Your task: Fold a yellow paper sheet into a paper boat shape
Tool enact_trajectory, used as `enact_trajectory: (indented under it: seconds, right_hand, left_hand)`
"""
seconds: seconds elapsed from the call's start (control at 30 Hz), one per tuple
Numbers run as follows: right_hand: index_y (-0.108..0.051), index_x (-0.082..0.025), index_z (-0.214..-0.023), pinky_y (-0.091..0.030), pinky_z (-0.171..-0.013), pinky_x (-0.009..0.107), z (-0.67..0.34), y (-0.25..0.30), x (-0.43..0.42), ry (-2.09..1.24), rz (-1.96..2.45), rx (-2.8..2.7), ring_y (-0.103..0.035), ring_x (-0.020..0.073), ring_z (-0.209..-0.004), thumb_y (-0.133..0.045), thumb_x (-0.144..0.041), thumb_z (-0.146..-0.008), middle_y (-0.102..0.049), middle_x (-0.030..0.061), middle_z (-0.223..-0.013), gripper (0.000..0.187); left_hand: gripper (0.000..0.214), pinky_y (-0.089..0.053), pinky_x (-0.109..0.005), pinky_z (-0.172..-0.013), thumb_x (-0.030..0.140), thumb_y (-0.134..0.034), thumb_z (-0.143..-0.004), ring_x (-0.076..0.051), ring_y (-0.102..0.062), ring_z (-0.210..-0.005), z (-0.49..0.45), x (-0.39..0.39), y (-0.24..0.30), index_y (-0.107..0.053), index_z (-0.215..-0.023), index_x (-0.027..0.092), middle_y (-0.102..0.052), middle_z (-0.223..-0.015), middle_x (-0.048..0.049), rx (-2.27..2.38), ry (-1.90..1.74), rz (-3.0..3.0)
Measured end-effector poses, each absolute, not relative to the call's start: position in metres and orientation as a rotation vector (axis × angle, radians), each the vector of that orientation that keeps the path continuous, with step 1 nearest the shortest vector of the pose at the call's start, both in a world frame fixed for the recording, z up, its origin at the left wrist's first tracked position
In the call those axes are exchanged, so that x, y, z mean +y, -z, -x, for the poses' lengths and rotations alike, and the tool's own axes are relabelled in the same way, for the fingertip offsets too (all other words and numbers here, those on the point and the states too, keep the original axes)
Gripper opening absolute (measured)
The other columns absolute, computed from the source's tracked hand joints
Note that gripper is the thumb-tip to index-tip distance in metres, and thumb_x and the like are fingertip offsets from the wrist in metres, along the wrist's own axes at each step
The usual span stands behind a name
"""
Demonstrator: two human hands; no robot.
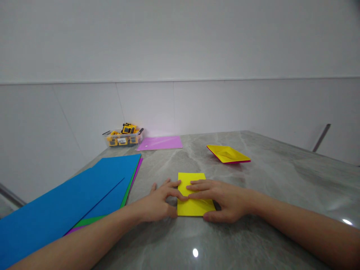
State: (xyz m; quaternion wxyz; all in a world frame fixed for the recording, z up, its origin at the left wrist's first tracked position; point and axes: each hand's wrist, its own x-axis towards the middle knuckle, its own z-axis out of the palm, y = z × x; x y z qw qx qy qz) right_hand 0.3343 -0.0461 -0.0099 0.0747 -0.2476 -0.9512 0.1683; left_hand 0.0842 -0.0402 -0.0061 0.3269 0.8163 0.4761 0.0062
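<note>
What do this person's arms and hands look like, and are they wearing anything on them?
Both are bare. The left hand and right hand have no gloves, and no rings show on the fingers in view. The left forearm and right forearm show no sleeves as far as the picture reaches. Neither wrist has a watch or bracelet.

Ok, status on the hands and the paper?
Left hand and right hand open, pressing yellow paper. Folded piece beyond, apart. Blue sheets left of it.
</note>
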Motion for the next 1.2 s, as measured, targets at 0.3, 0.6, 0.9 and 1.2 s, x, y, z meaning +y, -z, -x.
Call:
enact_trajectory:
  seconds: [0.3, 0.6, 0.9, 1.2]
  right_hand:
    - [-0.042, -0.024, -0.14, -0.028, -0.111, 0.045, -0.3345, 0.0122, -0.0443, -0.483, 0.744, -2.86, -0.035, 0.0259, -0.135, -0.06, -0.04, -0.084, -0.041, 0.0101, -0.145, 0.061]
    - [-0.042, -0.024, -0.14, -0.027, -0.111, 0.045, -0.3346, 0.0115, -0.0452, -0.473, 0.763, -2.869, -0.034, 0.025, -0.135, -0.059, -0.04, -0.084, -0.04, 0.0105, -0.146, 0.061]
    - [-0.04, -0.026, -0.142, -0.028, -0.111, 0.046, -0.3345, 0.0108, -0.0456, -0.512, 0.735, -2.845, -0.035, 0.0262, -0.135, -0.06, -0.038, -0.083, -0.041, 0.0086, -0.145, 0.063]
    - [-0.042, -0.026, -0.14, -0.028, -0.111, 0.046, -0.3337, 0.01, -0.0459, -0.499, 0.759, -2.853, -0.035, 0.0258, -0.135, -0.06, -0.039, -0.083, -0.04, 0.0094, -0.145, 0.061]
  left_hand:
    - [0.056, 0.008, -0.061, -0.108, 0.025, -0.061, -0.065, -0.029, -0.004, -0.144, -0.0841, -0.0398, 0.0075, -0.06, -0.12, 0.034, -0.023, -0.155, -0.0005, 1.248, -0.029, -2.172]
    - [0.055, 0.011, -0.06, -0.108, 0.024, -0.061, -0.067, -0.027, -0.001, -0.144, -0.0803, -0.0372, 0.011, -0.059, -0.121, 0.037, -0.023, -0.155, 0.0015, 1.214, -0.045, -2.147]
    - [0.055, 0.011, -0.059, -0.108, 0.027, -0.061, -0.068, -0.027, -0.001, -0.144, -0.082, -0.0386, 0.0071, -0.059, -0.122, 0.037, -0.023, -0.155, 0.0006, 1.224, -0.025, -2.157]
    - [0.055, 0.011, -0.061, -0.107, 0.026, -0.061, -0.066, -0.027, -0.002, -0.144, -0.0823, -0.0388, 0.0073, -0.06, -0.12, 0.036, -0.023, -0.155, 0.001, 1.222, -0.031, -2.157]
